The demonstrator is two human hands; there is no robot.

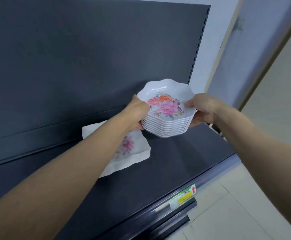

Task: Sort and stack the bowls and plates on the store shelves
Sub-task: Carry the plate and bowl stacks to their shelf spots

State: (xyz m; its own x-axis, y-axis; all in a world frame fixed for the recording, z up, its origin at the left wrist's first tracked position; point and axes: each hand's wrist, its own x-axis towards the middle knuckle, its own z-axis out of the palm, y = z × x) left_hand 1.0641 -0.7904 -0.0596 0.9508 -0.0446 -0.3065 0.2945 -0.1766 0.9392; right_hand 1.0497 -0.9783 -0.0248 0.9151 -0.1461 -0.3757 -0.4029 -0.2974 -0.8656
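Observation:
A stack of several white scalloped bowls [167,110] with a pink and orange flower print hangs just above the dark shelf [184,156]. My left hand [138,112] grips the stack's left side. My right hand [201,110] grips its right side, thumb on the top rim. A stack of white square plates [136,153] with the same flower print lies on the shelf to the left, partly hidden behind my left forearm.
The dark back panel [89,58] rises behind the shelf. A price label [182,198] is stuck on the shelf's front edge. To the right are a pale wall [245,58] and a tiled floor [236,205].

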